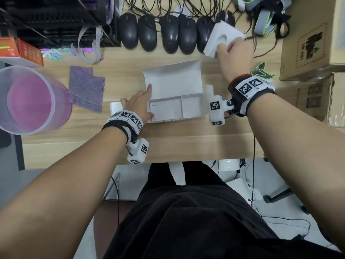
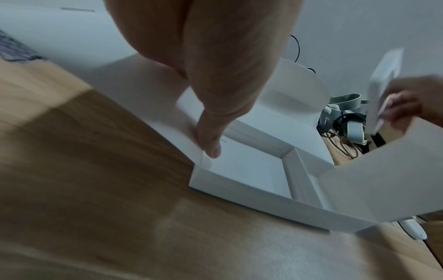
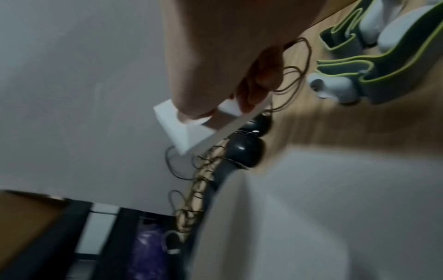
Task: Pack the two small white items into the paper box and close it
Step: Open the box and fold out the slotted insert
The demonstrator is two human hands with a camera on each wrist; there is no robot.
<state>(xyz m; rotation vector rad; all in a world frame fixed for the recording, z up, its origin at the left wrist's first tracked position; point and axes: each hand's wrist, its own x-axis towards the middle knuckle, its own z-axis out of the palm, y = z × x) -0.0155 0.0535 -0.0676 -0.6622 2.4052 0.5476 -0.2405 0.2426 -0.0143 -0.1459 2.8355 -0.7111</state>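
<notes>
Head view: a person sits at a wooden desk (image 1: 186,143) with both arms stretched forward.
Paper box: the white paper box (image 1: 175,111) lies open in the middle of the desk, its lid (image 1: 173,81) standing up at the far side and a side flap (image 1: 210,90) sticking out on the right.
Inside the box: a divider splits the floor into two flat white sections; whether anything lies in them I cannot tell.
Left hand: the left hand (image 1: 139,103) rests at the box's left end, forefinger straight along the lid edge, thumb (image 2: 210,144) pressing the left flap down against the rim.
Right hand: the right hand (image 1: 231,55) is raised beyond the box, fingers curled round a white insert piece (image 1: 222,39) with a rounded recess, held tilted in the air over the mice.
Farther back: a row of black computer mice (image 1: 168,32) with tangled cables.
Left side: a purple cloth (image 1: 85,88) beside a clear tub (image 1: 28,100) with a pink inside.
Right side: cardboard cartons (image 1: 313,40) at the desk's edge.
</notes>
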